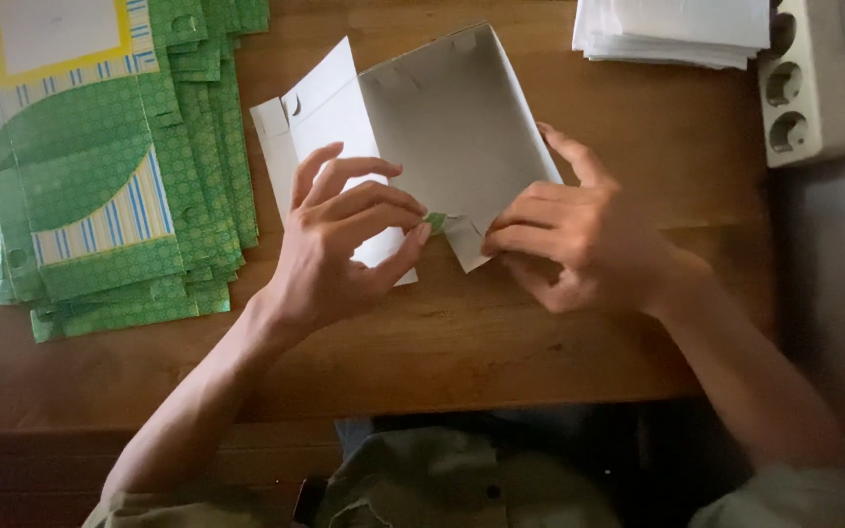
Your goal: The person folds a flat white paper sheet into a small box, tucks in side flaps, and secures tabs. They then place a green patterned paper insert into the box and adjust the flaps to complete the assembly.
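A flat cardboard box blank (pixel 442 117), white-grey on its inner side, is partly folded up on the wooden table (pixel 422 342). My left hand (pixel 344 244) pinches its near edge at a small green tab, fingers resting on the left white panel. My right hand (pixel 569 235) grips the near right corner flap of the same blank, thumb up along the right edge. Both hands meet at the blank's near corner.
A thick stack of green patterned flat box blanks (pixel 100 166) lies at the left. A pile of white sheets (pixel 677 29) sits at the back right, beside a white power strip (pixel 814 78). The table's near edge runs above my lap.
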